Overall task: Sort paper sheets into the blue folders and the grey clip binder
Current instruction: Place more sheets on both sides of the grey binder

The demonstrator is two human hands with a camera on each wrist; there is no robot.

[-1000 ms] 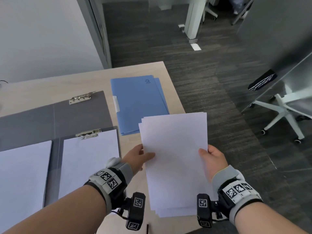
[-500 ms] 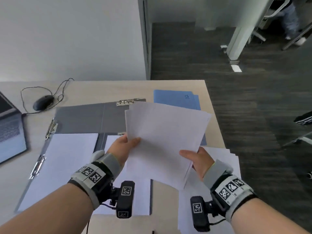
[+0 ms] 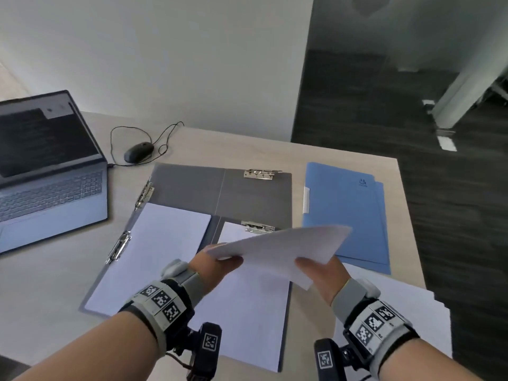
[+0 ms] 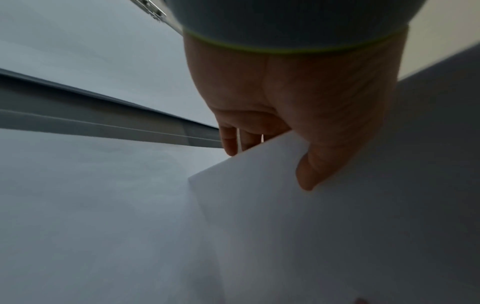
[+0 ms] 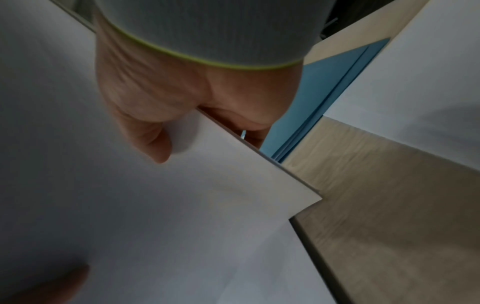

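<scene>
Both hands hold a thin stack of white sheets [image 3: 277, 251] in the air above the right half of the near grey clip binder [image 3: 214, 232]. My left hand [image 3: 217, 264] pinches its left corner, thumb on top; the left wrist view shows the same pinch [image 4: 306, 179]. My right hand [image 3: 316, 270] pinches the near right edge, thumb on top [image 5: 155, 148]. The stack tilts nearly flat. White paper [image 3: 154, 251] lies on both halves of the open binder. A second open grey binder [image 3: 233, 196] lies behind it. Blue folders [image 3: 346, 213] lie closed to the right.
A loose pile of white paper [image 3: 398, 309] lies at the table's [image 3: 49, 270] near right corner, by the edge. An open laptop [image 3: 46, 171] stands at the left. A black wired mouse [image 3: 138, 152] sits behind the binders. Dark floor lies beyond the right edge.
The hands lifted a stack off the pile at the right and carried it left, over the near binder. The stack has tipped from steep to nearly flat.
</scene>
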